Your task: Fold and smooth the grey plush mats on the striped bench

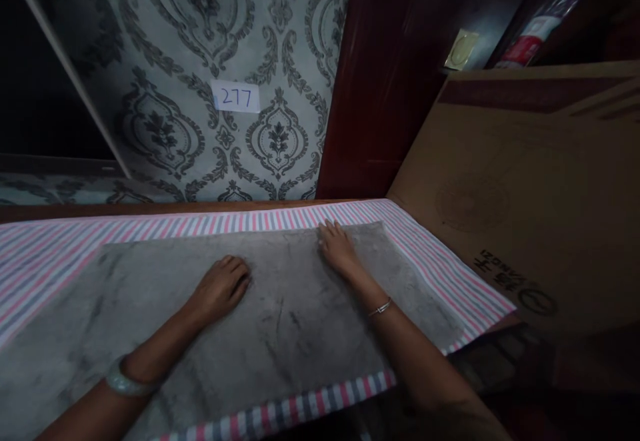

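Note:
A large grey cloth [300, 301] with a soft, plush look lies spread out, with darker creases and marks on it. Beneath it a pink, grey and white striped cloth [435, 247] shows along the far, right and near edges. My left hand [223, 287], a pale bangle on its wrist, rests on the middle of the grey cloth with its fingers loosely curled; I make out nothing in them. Farther right, my right hand [337, 246] lies on the grey cloth near its far edge, fingers stretched out. A thin silver bracelet circles that wrist.
A big cardboard box [500, 181] stands at the right, against the striped cloth's edge. Behind are patterned wallpaper [280, 47] with a paper label [236, 97] reading 277, and a dark red wooden panel [370, 81]. A dark screen [45, 81] is at the left. A bottle [530, 41] shows above the box.

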The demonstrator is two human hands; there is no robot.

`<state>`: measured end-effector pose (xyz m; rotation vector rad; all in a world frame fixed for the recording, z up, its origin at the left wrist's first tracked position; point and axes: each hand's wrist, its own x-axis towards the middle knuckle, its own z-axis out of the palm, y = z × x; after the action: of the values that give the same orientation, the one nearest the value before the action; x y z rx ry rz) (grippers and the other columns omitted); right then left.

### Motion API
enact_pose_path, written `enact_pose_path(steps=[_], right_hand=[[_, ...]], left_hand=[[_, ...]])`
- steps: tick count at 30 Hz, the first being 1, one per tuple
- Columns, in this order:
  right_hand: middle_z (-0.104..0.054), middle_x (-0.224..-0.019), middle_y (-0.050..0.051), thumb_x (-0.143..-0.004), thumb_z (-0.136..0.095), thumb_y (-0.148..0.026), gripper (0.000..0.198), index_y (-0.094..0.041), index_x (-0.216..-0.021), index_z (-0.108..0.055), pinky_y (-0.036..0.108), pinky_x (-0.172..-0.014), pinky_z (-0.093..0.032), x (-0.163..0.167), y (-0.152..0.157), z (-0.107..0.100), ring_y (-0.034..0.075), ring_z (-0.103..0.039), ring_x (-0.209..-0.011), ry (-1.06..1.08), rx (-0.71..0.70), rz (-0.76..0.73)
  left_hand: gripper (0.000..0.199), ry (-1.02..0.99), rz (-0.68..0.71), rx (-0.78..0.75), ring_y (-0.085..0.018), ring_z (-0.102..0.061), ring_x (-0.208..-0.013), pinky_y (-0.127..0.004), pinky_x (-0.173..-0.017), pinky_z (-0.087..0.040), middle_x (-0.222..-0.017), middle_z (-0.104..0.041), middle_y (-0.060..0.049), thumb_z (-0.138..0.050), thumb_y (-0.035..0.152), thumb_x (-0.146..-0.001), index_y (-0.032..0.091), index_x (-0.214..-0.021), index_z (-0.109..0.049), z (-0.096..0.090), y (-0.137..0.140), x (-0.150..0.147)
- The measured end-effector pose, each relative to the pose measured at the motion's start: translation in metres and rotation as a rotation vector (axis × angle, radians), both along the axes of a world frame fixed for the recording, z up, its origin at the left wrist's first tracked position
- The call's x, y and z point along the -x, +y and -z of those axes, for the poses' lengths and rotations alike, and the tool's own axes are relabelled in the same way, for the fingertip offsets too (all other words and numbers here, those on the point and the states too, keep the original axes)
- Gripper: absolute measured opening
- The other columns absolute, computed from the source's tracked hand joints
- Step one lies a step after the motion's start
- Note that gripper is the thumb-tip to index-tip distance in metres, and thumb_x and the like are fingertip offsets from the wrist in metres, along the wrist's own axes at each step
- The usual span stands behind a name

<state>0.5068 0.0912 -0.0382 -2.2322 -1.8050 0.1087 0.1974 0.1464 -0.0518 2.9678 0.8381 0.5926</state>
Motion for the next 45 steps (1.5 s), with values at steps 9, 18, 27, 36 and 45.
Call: enact_pose_path(steps=[9,18,27,36,45], right_hand=[[-0.017,-0.167,0.006,-0.103,-0.029,-0.050,0.059,-0.028,-0.157,-0.028,0.055,-0.119,-0.011,0.000,-0.006,0.021,0.030,-0.013,-0.153,-0.013,0.116,-0.005],[-0.019,-0.167,0.007,-0.103,-0.025,-0.052,0.059,-0.028,-0.157,-0.030,0.056,-0.118,-0.013,-0.004,-0.005,0.026,0.030,-0.015,-0.152,-0.035,0.089,-0.017],[-0.021,-0.166,0.005,-0.103,-0.025,-0.045,0.056,-0.030,-0.157,-0.029,0.055,-0.118,-0.017,-0.004,-0.005,0.028,0.028,-0.018,-0.152,-0.101,0.104,-0.012],[-0.019,-0.167,0.005,-0.104,-0.022,-0.046,0.056,-0.030,-0.157,-0.027,0.054,-0.117,-0.017,-0.003,-0.004,0.030,0.028,-0.016,-0.152,-0.115,0.134,-0.012],[-0.018,-0.167,0.006,-0.103,-0.023,-0.044,0.057,-0.030,-0.158,-0.026,0.055,-0.118,-0.017,-0.004,-0.005,0.032,0.028,-0.017,-0.152,-0.129,0.141,-0.009]], left_hand=[[0.028,-0.003,-0.042,0.019,-0.023,-0.053,-0.084,-0.040,-0.078,-0.044,-0.086,-0.061,-0.008,-0.037,0.030,-0.095,0.019,-0.081,-0.059,0.002,0.000,-0.002],[0.057,0.110,-0.133,0.114,-0.031,-0.042,-0.139,-0.046,-0.114,-0.034,-0.149,-0.047,-0.020,-0.039,0.042,-0.095,0.009,-0.141,-0.047,-0.026,-0.016,-0.101],[0.073,0.271,-0.246,0.233,-0.031,-0.017,-0.152,-0.054,-0.123,-0.013,-0.163,-0.022,-0.019,-0.029,0.055,-0.097,0.008,-0.154,-0.029,0.003,-0.013,-0.157],[0.076,0.282,-0.400,0.230,-0.031,-0.014,-0.153,-0.055,-0.122,-0.012,-0.163,-0.021,-0.017,-0.031,0.059,-0.096,0.012,-0.155,-0.029,0.003,0.003,-0.097],[0.073,0.336,-0.628,0.199,-0.033,-0.017,-0.152,-0.057,-0.120,-0.017,-0.163,-0.022,-0.018,-0.028,0.057,-0.097,0.012,-0.155,-0.029,-0.001,0.019,-0.002]])
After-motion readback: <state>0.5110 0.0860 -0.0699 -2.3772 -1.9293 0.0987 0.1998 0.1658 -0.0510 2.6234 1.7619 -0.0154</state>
